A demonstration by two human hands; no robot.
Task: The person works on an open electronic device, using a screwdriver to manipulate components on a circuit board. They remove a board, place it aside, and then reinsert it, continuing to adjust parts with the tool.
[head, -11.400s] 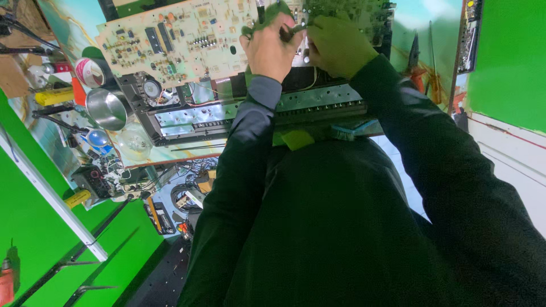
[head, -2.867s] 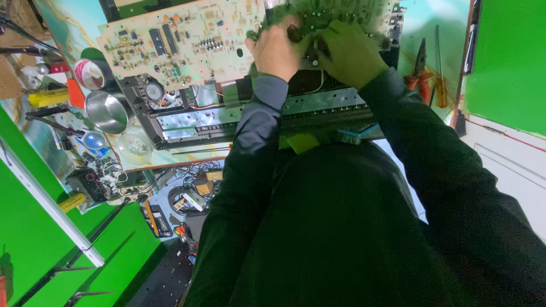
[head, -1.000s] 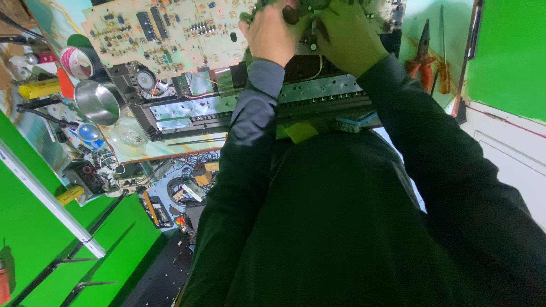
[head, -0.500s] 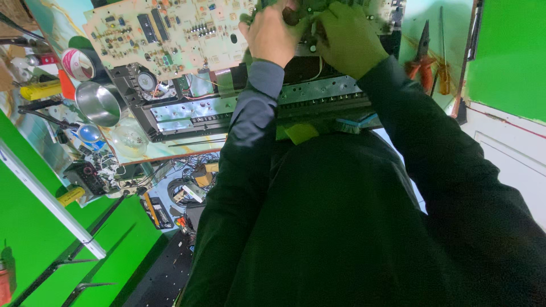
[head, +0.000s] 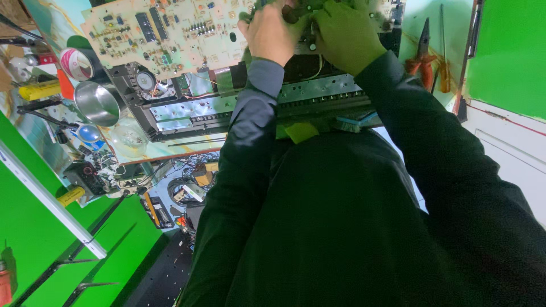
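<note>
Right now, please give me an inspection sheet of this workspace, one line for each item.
Surface: worktable, crowded, little bare top visible.
Job's things: opened electronic device with metal chassis; small green board held above it; large beige circuit board lying beside.
Clutter: steel bowl, tape roll, yellow tool, red-handled pliers, blue brush.
Grippers: left hand and right hand both grip the small green board at the top edge; whether a tool is between them cannot be told.
Cables: loose wires tangled below the table edge.
Surroundings: green panels left and right; white frame at right.
</note>
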